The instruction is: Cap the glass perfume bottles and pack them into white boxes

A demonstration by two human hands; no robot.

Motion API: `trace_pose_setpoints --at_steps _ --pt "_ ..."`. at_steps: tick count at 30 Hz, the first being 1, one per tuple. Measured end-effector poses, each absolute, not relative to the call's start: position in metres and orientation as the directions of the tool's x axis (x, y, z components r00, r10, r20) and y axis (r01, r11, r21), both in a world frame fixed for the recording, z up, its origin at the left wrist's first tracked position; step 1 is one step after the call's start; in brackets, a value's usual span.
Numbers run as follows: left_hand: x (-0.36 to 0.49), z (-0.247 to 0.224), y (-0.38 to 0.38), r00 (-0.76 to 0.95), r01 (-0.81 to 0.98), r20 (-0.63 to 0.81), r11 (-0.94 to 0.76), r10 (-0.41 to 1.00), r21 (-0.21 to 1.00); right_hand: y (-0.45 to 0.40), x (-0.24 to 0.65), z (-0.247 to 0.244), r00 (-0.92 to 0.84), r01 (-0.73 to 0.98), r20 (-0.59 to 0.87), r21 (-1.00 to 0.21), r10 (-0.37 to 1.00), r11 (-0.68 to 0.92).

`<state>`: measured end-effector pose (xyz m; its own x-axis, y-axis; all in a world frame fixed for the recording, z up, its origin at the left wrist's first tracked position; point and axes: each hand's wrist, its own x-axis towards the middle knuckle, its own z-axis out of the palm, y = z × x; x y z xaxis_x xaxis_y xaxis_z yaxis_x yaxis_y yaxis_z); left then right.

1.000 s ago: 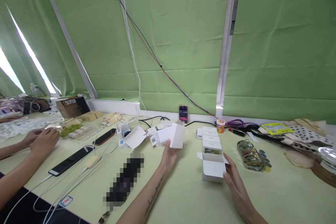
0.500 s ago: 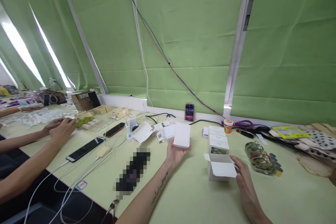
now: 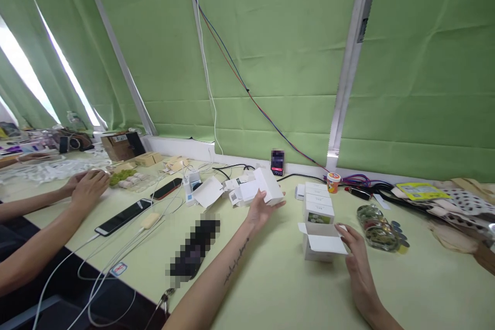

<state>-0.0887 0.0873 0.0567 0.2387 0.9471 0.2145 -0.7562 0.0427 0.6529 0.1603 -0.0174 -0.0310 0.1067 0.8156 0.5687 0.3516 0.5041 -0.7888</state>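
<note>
My left hand (image 3: 261,212) holds a white box (image 3: 270,188) above the table, its thumb in front and its fingers behind and below. Near the table's middle right stands another white box (image 3: 319,255) with its top flaps raised. My right hand (image 3: 356,255) is at the right side of that box, its fingertips touching a flap. Directly behind it, a row of white boxes (image 3: 318,200) stretches back. White papers and packaging (image 3: 209,192) lie left of the held box.
Phones (image 3: 124,216) and white cables lie at the left, near a co-worker's hands (image 3: 91,186). A small orange tub (image 3: 333,182) stands behind the row. Clear round packs (image 3: 377,229) and a yellow packet (image 3: 421,192) are at the right.
The white box in my left hand has turned and tilted, now showing its side. My right hand stays beside the flapped box. The view has shifted slightly.
</note>
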Motion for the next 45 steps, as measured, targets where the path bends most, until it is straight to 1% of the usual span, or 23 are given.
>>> trace_pose_setpoints --at_steps 4,7,9,12,14,17,18,19,21,23,24,25,27,30,33,37,40,43,45 --pt "-0.067 0.099 0.093 0.22 -0.772 0.238 0.019 0.946 0.635 -0.018 0.155 -0.026 0.148 0.331 0.581 -0.792 0.801 0.513" --pt "-0.056 0.126 0.095 0.242 -0.726 0.214 0.031 0.947 0.687 -0.016 0.15 -0.025 0.206 0.306 0.58 -0.803 0.788 0.512" --pt "-0.055 0.137 0.095 0.289 -0.661 0.215 0.032 0.933 0.75 -0.015 0.149 -0.024 0.288 0.296 0.602 -0.796 0.745 0.528" --pt "-0.062 0.143 0.095 0.347 -0.518 0.212 -0.001 0.914 0.855 -0.011 0.152 -0.017 0.386 0.325 0.654 -0.756 0.65 0.568" --pt "-0.069 0.144 0.094 0.366 -0.406 0.178 -0.016 0.913 0.914 -0.009 0.155 -0.004 0.408 0.364 0.691 -0.723 0.597 0.588" --pt "-0.074 0.147 0.086 0.387 -0.278 0.164 -0.055 0.908 0.959 -0.005 0.156 0.033 0.412 0.426 0.728 -0.685 0.547 0.591" --pt "-0.074 0.149 0.082 0.397 -0.251 0.18 -0.082 0.9 0.965 -0.003 0.155 0.048 0.39 0.416 0.726 -0.688 0.567 0.594" --pt "-0.072 0.15 0.078 0.411 -0.23 0.197 -0.108 0.89 0.967 0.0 0.153 0.063 0.347 0.393 0.707 -0.706 0.616 0.589" --pt "-0.066 0.15 0.069 0.437 -0.186 0.216 -0.148 0.873 0.971 0.005 0.147 0.089 0.264 0.314 0.617 -0.781 0.741 0.539" --pt "-0.056 0.147 0.061 0.421 -0.099 0.236 -0.215 0.876 0.972 0.008 0.142 0.107 0.233 0.216 0.532 -0.844 0.814 0.49" --pt "-0.051 0.145 0.057 0.383 -0.034 0.273 -0.282 0.882 0.959 0.009 0.14 0.113 0.215 0.186 0.512 -0.857 0.831 0.48" --pt "-0.046 0.142 0.053 0.337 0.041 0.336 -0.37 0.879 0.928 0.011 0.139 0.115 0.185 0.177 0.498 -0.865 0.847 0.47" --pt "-0.035 0.136 0.046 0.282 0.157 0.462 -0.516 0.841 0.842 0.012 0.139 0.113 0.114 0.213 0.489 -0.862 0.865 0.46" --pt "-0.025 0.131 0.035 0.274 0.237 0.544 -0.604 0.793 0.761 0.014 0.145 0.103 0.024 0.247 0.493 -0.846 0.87 0.473" --pt "-0.023 0.135 0.026 0.309 0.259 0.544 -0.62 0.78 0.741 0.013 0.152 0.098 -0.022 0.166 0.491 -0.857 0.871 0.488" --pt "-0.031 0.148 0.022 0.446 0.133 0.495 -0.602 0.746 0.788 0.01 0.158 0.106 -0.04 0.119 0.473 -0.872 0.88 0.475" --pt "-0.039 0.153 0.031 0.479 0.053 0.434 -0.518 0.763 0.854 0.009 0.163 0.115 -0.056 0.104 0.447 -0.887 0.893 0.451" --pt "-0.042 0.152 0.041 0.529 0.044 0.315 -0.397 0.788 0.917 0.011 0.168 0.119 -0.053 0.074 0.428 -0.899 0.902 0.431" --pt "-0.042 0.149 0.045 0.523 0.055 0.281 -0.361 0.805 0.931 0.011 0.171 0.12 -0.044 0.052 0.427 -0.902 0.903 0.429"
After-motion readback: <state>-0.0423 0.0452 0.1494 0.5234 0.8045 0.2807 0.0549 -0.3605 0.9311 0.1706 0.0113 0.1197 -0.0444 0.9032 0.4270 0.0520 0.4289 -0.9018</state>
